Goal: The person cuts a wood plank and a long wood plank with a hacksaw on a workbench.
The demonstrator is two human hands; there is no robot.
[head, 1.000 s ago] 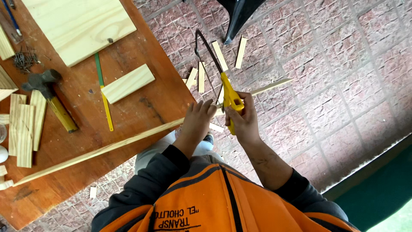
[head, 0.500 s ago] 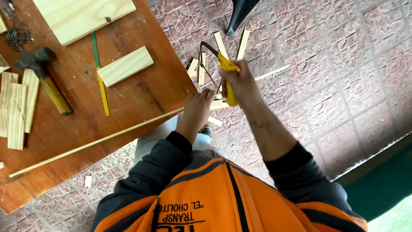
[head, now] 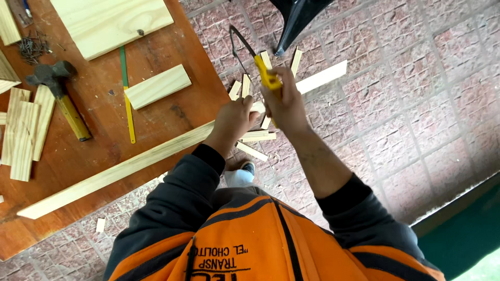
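A: Nearest thing is the orange jacket [head: 271,244]. Above it, left hand [head: 232,120] is clamped down over the long wooden strip [head: 120,169], right at the worktop [head: 172,112] edge. Strip runs across the worktop and overhangs the brick floor [head: 416,104].

B: Right hand?

A: Right hand [head: 284,104] is fisted round the yellow-handled hacksaw [head: 260,65], frame up, sitting on the strip just beyond the left hand. Blade contact is hidden behind the hands.

B: Technique?

A: I'd keep the cut tight to the edge so the overhang doesn't chatter. Long light strokes, left fingers clear of the blade. Free end [head: 325,75] is unsupported, so ease off near the finish or it may splinter.

B: Further out?

A: Offcuts [head: 255,136] on the bricks, short board [head: 156,86] and hammer [head: 62,96] on the worktop.
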